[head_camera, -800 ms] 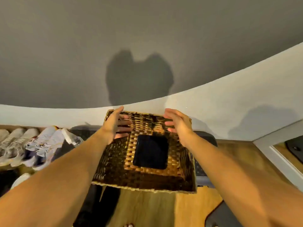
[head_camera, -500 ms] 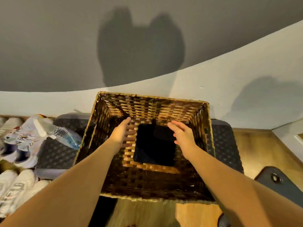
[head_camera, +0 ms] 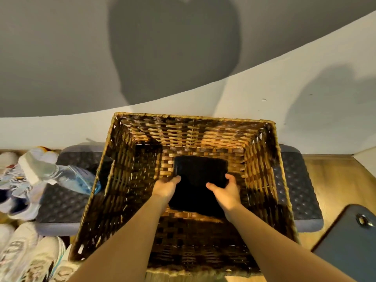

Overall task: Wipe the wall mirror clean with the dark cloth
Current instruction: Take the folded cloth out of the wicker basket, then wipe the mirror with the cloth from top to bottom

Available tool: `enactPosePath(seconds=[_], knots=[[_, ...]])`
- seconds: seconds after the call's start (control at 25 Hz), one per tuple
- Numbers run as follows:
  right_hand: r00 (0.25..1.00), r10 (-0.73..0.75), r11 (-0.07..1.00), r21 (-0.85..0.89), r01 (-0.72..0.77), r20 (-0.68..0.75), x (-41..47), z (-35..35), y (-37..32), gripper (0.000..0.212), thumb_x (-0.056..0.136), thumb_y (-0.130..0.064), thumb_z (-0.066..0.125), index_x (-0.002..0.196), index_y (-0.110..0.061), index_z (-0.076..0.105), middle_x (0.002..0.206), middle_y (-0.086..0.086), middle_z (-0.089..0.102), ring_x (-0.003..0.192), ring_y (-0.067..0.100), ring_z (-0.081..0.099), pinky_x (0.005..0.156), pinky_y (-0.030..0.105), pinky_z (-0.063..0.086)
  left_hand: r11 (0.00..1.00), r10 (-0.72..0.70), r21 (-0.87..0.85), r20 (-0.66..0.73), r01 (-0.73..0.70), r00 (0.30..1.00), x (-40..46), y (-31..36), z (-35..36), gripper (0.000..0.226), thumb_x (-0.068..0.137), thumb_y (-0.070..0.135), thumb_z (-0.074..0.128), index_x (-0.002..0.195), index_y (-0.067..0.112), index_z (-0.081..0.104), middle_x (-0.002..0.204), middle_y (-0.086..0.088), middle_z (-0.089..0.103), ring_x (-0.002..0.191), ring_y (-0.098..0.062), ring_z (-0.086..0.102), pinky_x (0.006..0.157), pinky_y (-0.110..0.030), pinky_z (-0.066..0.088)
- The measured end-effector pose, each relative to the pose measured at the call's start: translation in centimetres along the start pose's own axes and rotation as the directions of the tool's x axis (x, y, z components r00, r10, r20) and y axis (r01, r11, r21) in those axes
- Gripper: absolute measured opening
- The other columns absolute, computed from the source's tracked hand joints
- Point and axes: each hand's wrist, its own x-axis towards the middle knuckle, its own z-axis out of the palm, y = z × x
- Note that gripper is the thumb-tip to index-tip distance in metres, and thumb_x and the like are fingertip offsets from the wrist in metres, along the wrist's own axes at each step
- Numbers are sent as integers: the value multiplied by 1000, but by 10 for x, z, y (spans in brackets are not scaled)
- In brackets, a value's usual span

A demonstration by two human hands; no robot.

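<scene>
A folded dark cloth [head_camera: 200,174] lies flat on the bottom of a deep woven wicker basket [head_camera: 130,171]. Both my arms reach down inside the basket. My left hand [head_camera: 165,187] grips the cloth's left edge, its fingers tucked under it. My right hand [head_camera: 225,191] holds the cloth's right edge with fingers curled round it and the thumb on top. The wall mirror is out of view.
The basket stands on a dark textured bench [head_camera: 299,186] against a white and grey wall [head_camera: 264,88]. A clear spray bottle [head_camera: 61,174] lies on the bench to the left. Several white sneakers [head_camera: 22,255] crowd the floor at left. A dark flat object [head_camera: 352,247] lies at lower right.
Both hands have gone deeper into the basket, from hovering over the cloth's far end to closing on its left and right edges. The camera has moved closer and looks straighter down.
</scene>
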Motion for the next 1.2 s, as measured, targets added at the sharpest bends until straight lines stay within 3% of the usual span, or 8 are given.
enactPosePath(seconds=[0.16,0.36,0.52,0.68,0.8,0.88,1.08,1.2], knots=[[996,-79,994,-66,82,46,-14,0,-13,59,88,-13,77,141,-17,50,125,3,67,118,25,64,103,46,53,998,28,55,26,-29,999,-24,1,5,23,95,26,70,111,10,68,106,-6,68,97,-26,64,92,-38,52],[964,-257,961,-89,263,74,-73,-35,-94,56,94,-17,72,144,-21,47,129,-2,63,122,22,61,106,45,52,986,168,0,10,-168,986,-103,56,-1,32,97,34,66,121,13,65,121,-7,65,117,-31,61,105,-43,49],[909,-410,909,-49,414,75,-146,-75,-189,37,94,-14,72,121,-30,53,113,-4,67,110,22,65,98,42,55,958,278,-73,18,-276,960,-197,130,-8,26,97,30,66,114,9,66,115,-10,69,110,-31,66,102,-44,52],[824,-565,825,22,564,48,-268,-139,-325,34,95,-14,70,122,-25,55,106,-9,65,102,17,64,98,42,55,885,457,-116,23,-452,889,-351,233,-24,25,96,32,68,103,8,66,107,-9,72,101,-29,69,94,-43,56],[725,-689,724,66,686,26,-369,-189,-418,35,94,-12,71,123,-24,56,106,-7,66,98,14,66,88,37,57,796,595,-155,25,-585,803,-474,301,-36,27,96,32,68,104,6,68,105,-11,73,97,-31,70,85,-43,57],[651,-759,648,92,756,-2,-450,-229,-475,36,93,-11,70,125,-21,57,106,-8,66,97,11,66,84,32,57,724,679,-186,24,-664,734,-568,339,-46,28,95,30,70,103,3,70,105,-14,74,97,-32,71,89,-44,57],[445,-889,443,50,895,-105,-641,-322,-580,35,94,-13,69,126,-19,57,105,-8,65,99,16,66,91,40,58,523,850,-269,88,-809,520,-794,408,-68,22,97,29,67,104,8,71,104,-9,75,95,-27,71,74,-37,58],[310,-934,310,28,950,-180,-739,-371,-610,29,95,-13,68,117,-25,53,107,-6,64,97,14,65,92,38,56,399,917,-307,117,-864,382,-900,429,-74,27,97,30,66,114,9,70,109,-7,75,97,-25,71,75,-36,57]])
